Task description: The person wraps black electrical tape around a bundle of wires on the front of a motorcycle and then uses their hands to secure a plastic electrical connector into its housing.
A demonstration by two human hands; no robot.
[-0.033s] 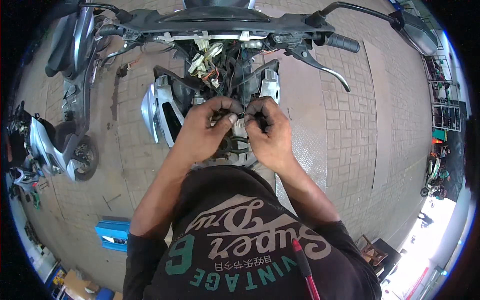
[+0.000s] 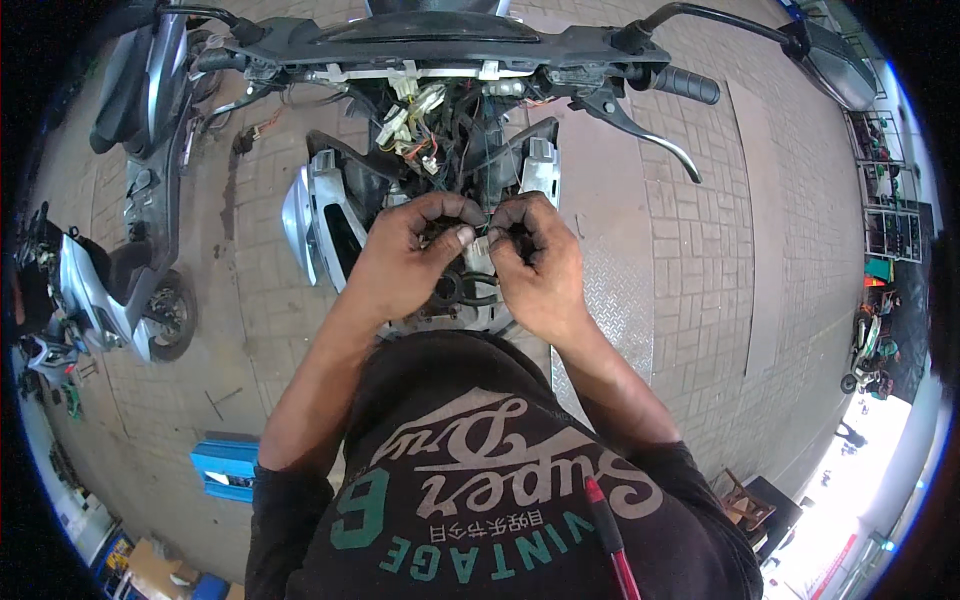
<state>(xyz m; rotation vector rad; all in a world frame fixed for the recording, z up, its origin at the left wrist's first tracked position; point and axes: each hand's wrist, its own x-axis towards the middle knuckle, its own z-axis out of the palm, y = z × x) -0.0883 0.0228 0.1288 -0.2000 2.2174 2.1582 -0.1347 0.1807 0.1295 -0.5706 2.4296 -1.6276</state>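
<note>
My left hand is closed in a pinch, thumb against fingertips, at the middle of a partly stripped scooter. Facing it, my right hand pinches too, its fingers curled and almost touching the left ones. A thin greenish wire runs down from the harness to the fingertips of both hands. Where the wire ends is hidden by the fingers. Just below the fingertips shows a small pale connector. Above the hands hangs a bundle of coloured wires with white connectors, under the handlebar cover.
A silver brake lever and a black grip stick out at right, below a mirror. Silver side panels flank the frame. Another scooter stands at left. A blue box lies on the paved floor.
</note>
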